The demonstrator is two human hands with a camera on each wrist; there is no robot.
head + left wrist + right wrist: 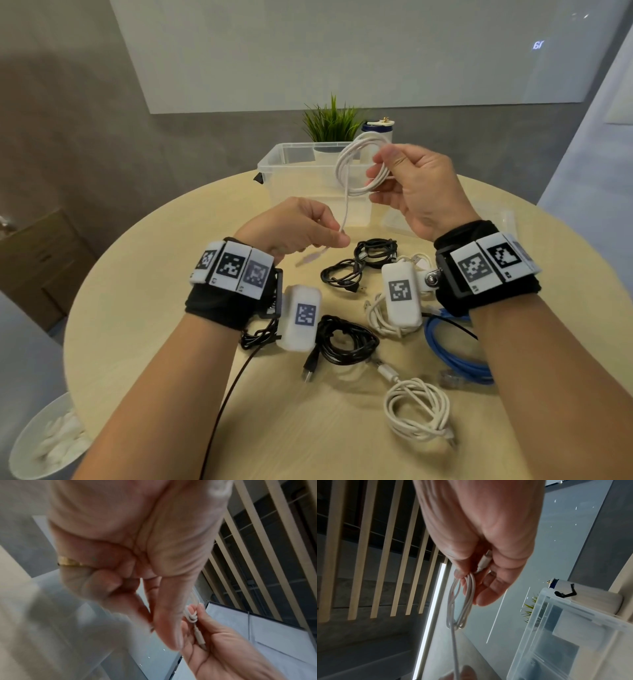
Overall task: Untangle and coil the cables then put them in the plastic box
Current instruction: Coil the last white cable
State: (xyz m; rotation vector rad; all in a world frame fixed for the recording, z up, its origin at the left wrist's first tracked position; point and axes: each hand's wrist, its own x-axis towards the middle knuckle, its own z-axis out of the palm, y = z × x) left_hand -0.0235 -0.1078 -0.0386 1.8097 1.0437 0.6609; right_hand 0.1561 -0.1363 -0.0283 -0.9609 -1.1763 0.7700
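The right hand (416,192) pinches a coiled white cable (356,164) between thumb and fingers, raised in front of the clear box (274,164) at the table's (144,308) far edge. The left hand (291,226), lower, pinches the cable's loose tail between thumb and forefinger, its other fingers curled. Black, white and blue cables lie on the table beneath the wrists.
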